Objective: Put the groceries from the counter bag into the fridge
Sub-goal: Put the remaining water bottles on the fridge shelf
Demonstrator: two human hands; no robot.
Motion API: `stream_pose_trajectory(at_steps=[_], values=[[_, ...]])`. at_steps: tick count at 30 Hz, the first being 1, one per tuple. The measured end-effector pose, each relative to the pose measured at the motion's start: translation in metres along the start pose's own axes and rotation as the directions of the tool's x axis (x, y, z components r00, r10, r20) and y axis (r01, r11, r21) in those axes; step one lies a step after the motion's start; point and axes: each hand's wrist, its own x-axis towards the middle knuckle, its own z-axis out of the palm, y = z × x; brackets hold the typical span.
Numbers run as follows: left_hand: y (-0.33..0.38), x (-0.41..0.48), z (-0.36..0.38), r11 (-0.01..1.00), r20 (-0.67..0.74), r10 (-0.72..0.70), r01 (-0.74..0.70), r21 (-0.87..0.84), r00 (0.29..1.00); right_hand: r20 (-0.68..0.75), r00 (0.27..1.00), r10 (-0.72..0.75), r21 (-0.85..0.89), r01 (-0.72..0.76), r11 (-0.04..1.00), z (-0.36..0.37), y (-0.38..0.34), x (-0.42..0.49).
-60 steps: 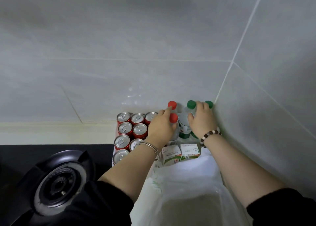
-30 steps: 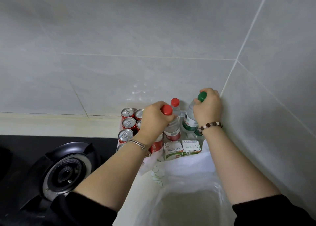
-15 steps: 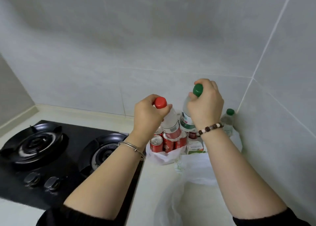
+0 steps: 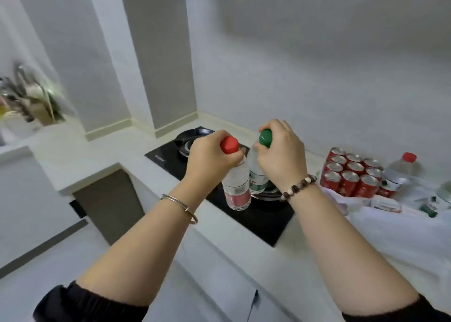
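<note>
Held red-capped water bottle [image 4: 236, 190] by its neck in curled left grip [image 4: 210, 153], green-capped water bottle [image 4: 256, 180] likewise in right grip [image 4: 280, 155], side by side above gas hob [image 4: 256, 220].

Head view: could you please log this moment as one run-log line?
left hand: grips red-capped bottle; right hand: grips green-capped bottle; bottles: upright, in air
</note>
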Motion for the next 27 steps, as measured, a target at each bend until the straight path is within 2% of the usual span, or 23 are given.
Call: stream_pose_trajectory(at_steps=[3, 6, 9, 12, 16, 20, 24, 27], values=[[-0.037, -0.043, -0.072, 0.992, -0.057, -0.077, 0.082, 0.092, 0.995, 0.129, 0.986, -0.108, 0.085, 0.098, 0.992, 0.035, -0.066, -0.026], [-0.072, -0.094, -0.145, 0.97, -0.148, -0.162, 0.185, 0.156, 0.976, 0.256, 0.937, -0.237, 0.182, 0.194, 0.964, 0.067, -0.132, -0.057], [-0.103, -0.148, -0.217, 0.928, -0.267, -0.244, 0.305, 0.215, 0.932, 0.367, 0.852, -0.373, 0.293, 0.275, 0.916, 0.096, -0.201, -0.092], [-0.124, -0.199, -0.286, 0.861, -0.389, -0.309, 0.429, 0.272, 0.868, 0.418, 0.748, -0.515, 0.396, 0.36, 0.844, 0.122, -0.272, -0.127], [-0.135, -0.269, -0.362, 0.739, -0.58, -0.356, 0.6, 0.305, 0.733, 0.448, 0.559, -0.697, 0.548, 0.445, 0.709, 0.147, -0.363, -0.182], [-0.135, -0.339, -0.416, 0.612, -0.735, -0.414, 0.761, 0.213, 0.538, 0.435, 0.344, -0.832, 0.67, 0.494, 0.554, 0.163, -0.437, -0.237], [-0.119, -0.403, -0.451, 0.488, -0.805, -0.444, 0.859, 0.152, 0.395, 0.343, 0.084, -0.936, 0.8, 0.495, 0.338, 0.166, -0.495, -0.294], [-0.1, -0.447, -0.468, 0.382, -0.872, -0.43, 0.922, 0.059, 0.234, 0.247, -0.083, -0.965, 0.877, 0.443, 0.186, 0.16, -0.531, -0.334]])
